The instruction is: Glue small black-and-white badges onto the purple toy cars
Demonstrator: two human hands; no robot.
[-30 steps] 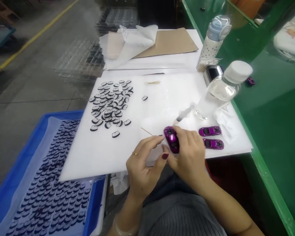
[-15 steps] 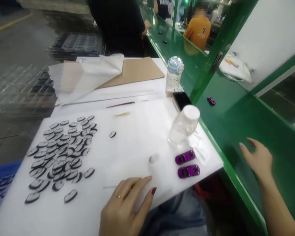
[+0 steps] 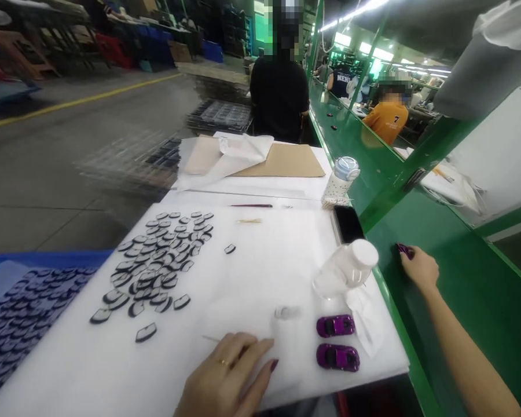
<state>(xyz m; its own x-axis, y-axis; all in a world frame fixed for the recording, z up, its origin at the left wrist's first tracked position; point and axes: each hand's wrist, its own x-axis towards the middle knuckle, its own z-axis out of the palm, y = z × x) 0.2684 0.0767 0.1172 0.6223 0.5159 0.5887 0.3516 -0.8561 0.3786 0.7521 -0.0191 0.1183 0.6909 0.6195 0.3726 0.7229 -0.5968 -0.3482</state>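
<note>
On the green conveyor belt, my right hand point(image 3: 421, 269) has its fingers closed around a purple toy car point(image 3: 404, 251), partly hidden by the hand. My left hand point(image 3: 230, 370) rests palm down low on the white table, thumb apart from the forefinger. A thin stick point(image 3: 211, 338) sticks out from under its fingers; its far end is hidden. Two more purple toy cars, one behind point(image 3: 336, 326) and one in front point(image 3: 337, 357), lie side by side to the right of this hand. Small dark-edged clear pieces point(image 3: 156, 266) are spread across the table's left part.
A clear bottle with a white cap point(image 3: 347, 269), crumpled tissue point(image 3: 367, 318), phone point(image 3: 348, 225) and blue-lidded cup point(image 3: 342, 176) line the table's right side. Farther back lie a thin brush point(image 3: 252, 205) and cardboard point(image 3: 295, 160). A blue crate point(image 3: 47, 260) stands left. Co-workers sit beyond.
My right hand has reached farther along the belt and closed on the purple toy car there. The view has tilted up; my left hand stays on the table with the stick.
</note>
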